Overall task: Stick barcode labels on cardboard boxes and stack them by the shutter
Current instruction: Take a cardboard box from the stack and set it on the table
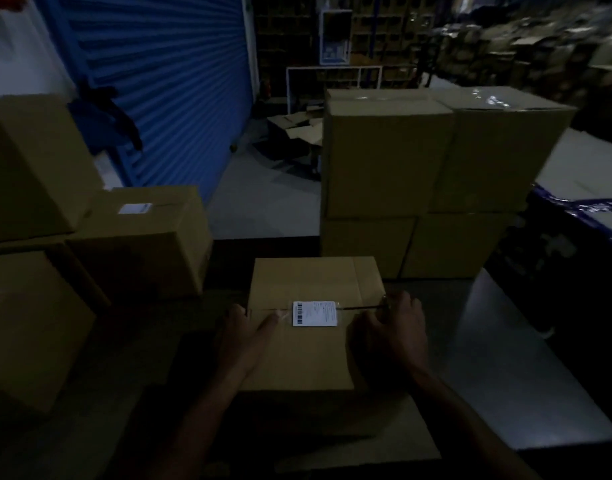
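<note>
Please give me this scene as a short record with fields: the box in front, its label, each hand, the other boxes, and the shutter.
front box: cardboard box, closed, nearest the person
label: white barcode label stuck on top of the front box, across its seam
left hand: left hand rests on the box top, fingers pointing toward the label
right hand: right hand at the box's right edge, fingers curled; grip unclear in the dim light
labelled box at left: box with a white label, beside the shutter
unlabelled stack: boxes behind, two high
shutter: blue shutter, down
</note>
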The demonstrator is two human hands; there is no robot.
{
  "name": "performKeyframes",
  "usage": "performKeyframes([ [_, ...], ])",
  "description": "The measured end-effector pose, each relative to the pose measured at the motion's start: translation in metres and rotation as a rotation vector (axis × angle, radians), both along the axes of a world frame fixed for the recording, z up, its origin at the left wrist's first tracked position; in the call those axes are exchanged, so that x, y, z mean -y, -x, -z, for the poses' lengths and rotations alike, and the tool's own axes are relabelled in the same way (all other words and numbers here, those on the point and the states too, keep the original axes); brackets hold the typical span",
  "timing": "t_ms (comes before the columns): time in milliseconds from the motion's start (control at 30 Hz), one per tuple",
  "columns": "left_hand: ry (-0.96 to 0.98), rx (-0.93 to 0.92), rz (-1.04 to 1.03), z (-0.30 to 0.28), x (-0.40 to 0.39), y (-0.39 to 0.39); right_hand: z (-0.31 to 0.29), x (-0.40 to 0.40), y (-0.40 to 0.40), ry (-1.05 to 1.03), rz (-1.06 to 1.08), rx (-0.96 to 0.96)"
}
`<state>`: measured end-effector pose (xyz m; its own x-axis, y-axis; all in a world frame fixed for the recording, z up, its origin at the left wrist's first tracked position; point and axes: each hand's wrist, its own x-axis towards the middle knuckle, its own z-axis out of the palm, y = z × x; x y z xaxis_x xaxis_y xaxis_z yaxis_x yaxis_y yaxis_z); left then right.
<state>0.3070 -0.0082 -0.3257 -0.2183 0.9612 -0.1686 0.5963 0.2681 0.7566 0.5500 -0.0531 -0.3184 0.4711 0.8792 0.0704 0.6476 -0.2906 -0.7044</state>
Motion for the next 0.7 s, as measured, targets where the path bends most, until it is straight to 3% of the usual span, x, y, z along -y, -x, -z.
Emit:
performKeyframes([
  [267, 0.026, 0.015, 0.124, 0.009, 0.021, -0.118, 0.012, 0.042, -0.108, 0.023, 0.132, 0.055],
  [433, -0.008, 0.024, 0.181, 0.017, 0.023, -0.149, 0.01, 0.057, -0.131, 0.035, 0.161, 0.086],
  [500, -0.039, 0.015, 0.231, 0.017, 0.019, -0.153, 0.007, 0.058, -0.129, 0.013, 0.163, 0.192],
  [567, -0.034, 0.027, 0.265, 0.015, 0.011, -0.155, 0.004, 0.057, -0.126, -0.034, 0.097, 0.346],
  [700, -0.038, 0.024, 0.371, 0.006, -0.005, -0.162, 0.008, 0.049, -0.115, -0.053, -0.174, 0.434],
])
